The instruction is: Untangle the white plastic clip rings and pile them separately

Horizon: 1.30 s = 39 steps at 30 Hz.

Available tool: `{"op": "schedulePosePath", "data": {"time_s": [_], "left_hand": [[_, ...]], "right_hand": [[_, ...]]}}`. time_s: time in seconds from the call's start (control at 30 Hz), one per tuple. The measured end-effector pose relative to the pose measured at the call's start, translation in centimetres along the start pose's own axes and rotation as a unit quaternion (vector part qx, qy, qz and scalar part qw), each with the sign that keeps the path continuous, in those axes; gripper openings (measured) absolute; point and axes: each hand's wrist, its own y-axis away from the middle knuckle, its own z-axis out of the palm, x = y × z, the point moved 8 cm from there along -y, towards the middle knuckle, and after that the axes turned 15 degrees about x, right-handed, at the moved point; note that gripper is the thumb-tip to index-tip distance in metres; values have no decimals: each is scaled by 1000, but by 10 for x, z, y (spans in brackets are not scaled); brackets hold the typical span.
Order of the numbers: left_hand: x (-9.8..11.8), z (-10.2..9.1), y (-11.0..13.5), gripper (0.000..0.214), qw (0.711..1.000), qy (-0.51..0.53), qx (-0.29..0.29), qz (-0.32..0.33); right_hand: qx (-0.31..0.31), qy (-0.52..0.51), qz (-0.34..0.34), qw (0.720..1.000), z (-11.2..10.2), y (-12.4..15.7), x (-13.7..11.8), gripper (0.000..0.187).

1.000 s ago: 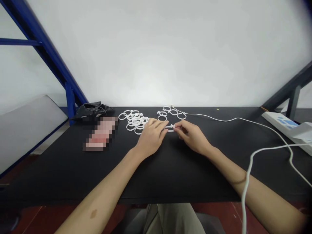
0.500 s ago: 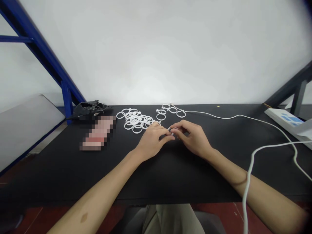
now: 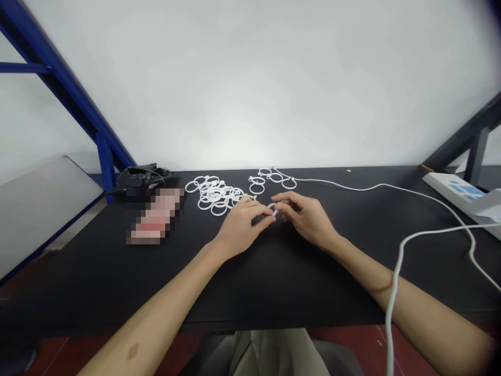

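Note:
Between my hands, just above the black table, is a white curtain ring, largely covered by fingers. My left hand pinches its left side between thumb and fingers. From the right, my right hand closes thumb and fingertips on the same ring. Beyond my left hand lies a pile of white curtain rings, each with a small eyelet. A few more rings lie loose to the right of that pile, farther back.
A pixelated pinkish item and a crumpled black bag lie on the left. A white cable crosses the table, with a loop passing over my right forearm. At the right edge sits a white box; a wall stands behind.
Both hands stay around the ring, whose curve shows slightly more now. My right fingers have loosened a little. The whole view has shifted slightly.

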Motion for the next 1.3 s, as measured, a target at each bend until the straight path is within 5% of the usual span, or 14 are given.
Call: {"op": "schedulePosePath", "data": {"time_s": [0.2,0.37,0.5,0.63,0.8,1.1,1.3], "left_hand": [[-16,-20,-9,14,988,-108,99,43],[-50,-45,-15,19,954,-240,179,-1],[-74,-57,-17,23,933,-296,198,-47],[-78,-57,-17,26,933,-300,191,-57],[-58,-51,-15,23,946,-274,171,-24],[-21,-24,-8,21,988,-137,72,-22],[-19,-21,-7,18,994,-89,45,-53]], "right_hand": [[21,165,-54,985,-4,-8,16,28],[37,358,-36,932,-13,-21,46,42],[25,410,-15,912,-12,-30,60,46],[36,372,15,927,-14,-35,71,33],[45,304,2,952,-16,-35,70,13],[7,102,-164,981,8,0,-14,10],[-16,59,-173,983,12,16,-36,11]]}}
